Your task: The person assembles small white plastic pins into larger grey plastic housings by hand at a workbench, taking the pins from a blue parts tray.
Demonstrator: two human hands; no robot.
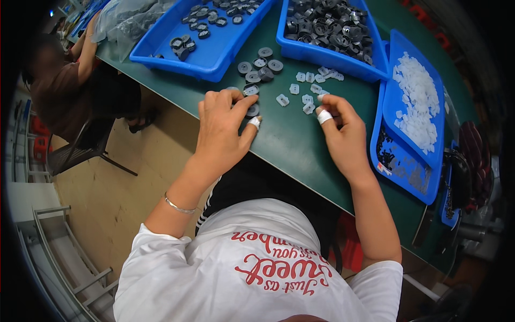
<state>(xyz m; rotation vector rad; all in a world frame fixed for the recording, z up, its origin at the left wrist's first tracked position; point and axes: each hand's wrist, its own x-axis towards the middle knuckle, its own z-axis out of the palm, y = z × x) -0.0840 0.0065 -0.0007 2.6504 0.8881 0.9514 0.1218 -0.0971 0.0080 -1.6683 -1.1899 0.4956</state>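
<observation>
My left hand [222,126] is at the table's near edge. Its index finger and thumb close around a round dark grey plastic part [253,110], and the index tip is beside another round part with a white insert [251,90]. More round grey parts [259,70] lie just beyond. My right hand [343,131] hovers to the right, with white tape on its thumb. Its fingers are curled toward the thumb; what lies between them, if anything, is too small to make out. Small white plastic plates [308,104] lie beside its fingertips, with several more [316,77] scattered farther back.
On the green table [300,161] stand a blue tray of finished-looking round parts [206,67] and a blue bin of dark round parts [332,61]. At right, a blue tray [394,107] of white plates overlaps another holding small dark pieces [405,180]. A person [59,91] sits at left.
</observation>
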